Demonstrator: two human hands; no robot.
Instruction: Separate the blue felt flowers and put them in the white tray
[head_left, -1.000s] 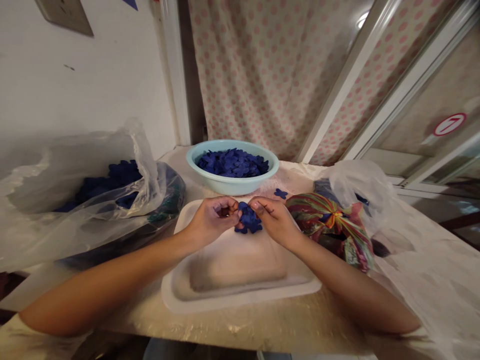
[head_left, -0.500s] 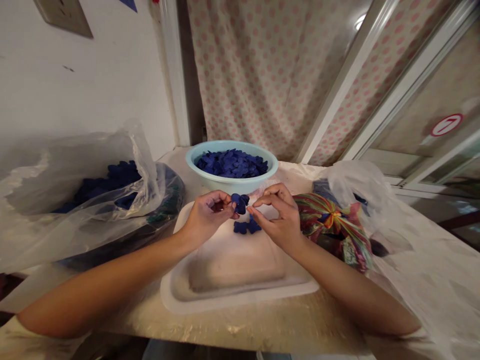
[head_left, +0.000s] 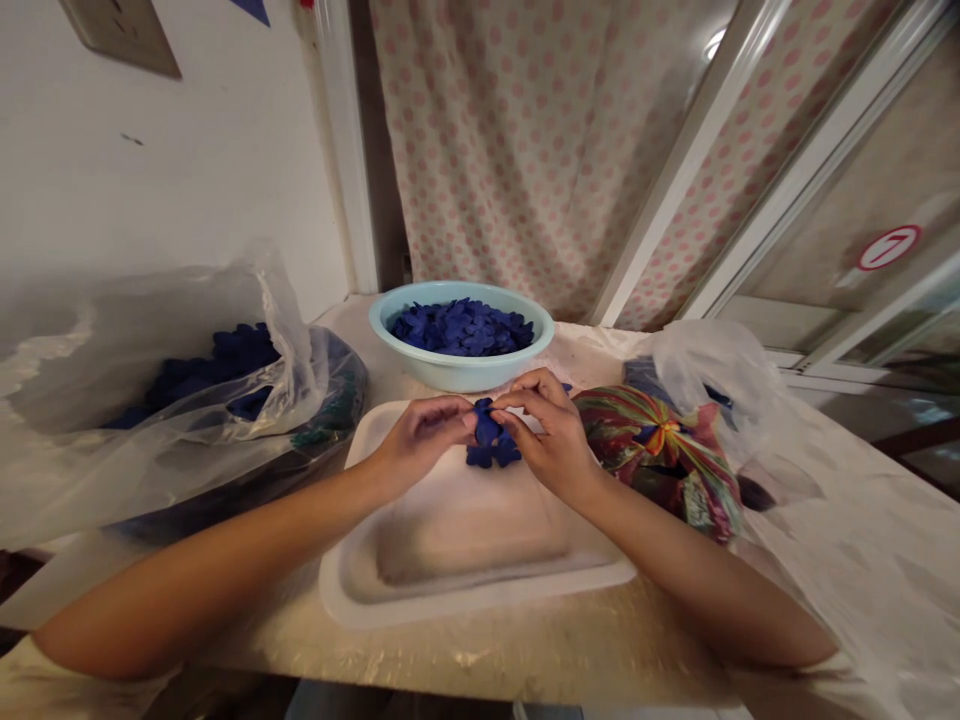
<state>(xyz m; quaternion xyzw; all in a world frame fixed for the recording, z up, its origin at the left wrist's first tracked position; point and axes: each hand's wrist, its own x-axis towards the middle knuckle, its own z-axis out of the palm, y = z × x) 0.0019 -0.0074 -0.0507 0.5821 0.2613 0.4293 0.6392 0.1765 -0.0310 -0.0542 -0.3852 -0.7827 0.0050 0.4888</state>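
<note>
Both my hands meet above a white moulded tray (head_left: 480,608). My left hand (head_left: 424,435) and my right hand (head_left: 547,435) pinch a small dark blue fabric flower piece (head_left: 487,423) between their fingertips. The piece is partly hidden by my fingers. Just below it, a few more blue flower-shaped pieces (head_left: 493,456) lie on the tray, close to both hands. A light blue plastic basin (head_left: 459,372) heaped with similar blue pieces stands just beyond my hands.
To the left, a clear plastic bag (head_left: 225,400) holds more blue pieces. To the right sits a bundle of red, green and yellow striped material (head_left: 656,460), with a clear plastic sheet (head_left: 847,540) beyond it. A polka-dot curtain (head_left: 510,140) hangs behind the table.
The blue piece has been lifted off the tray's pile, and my right hand has closed in on it. Both hands now pinch it above the tray.
</note>
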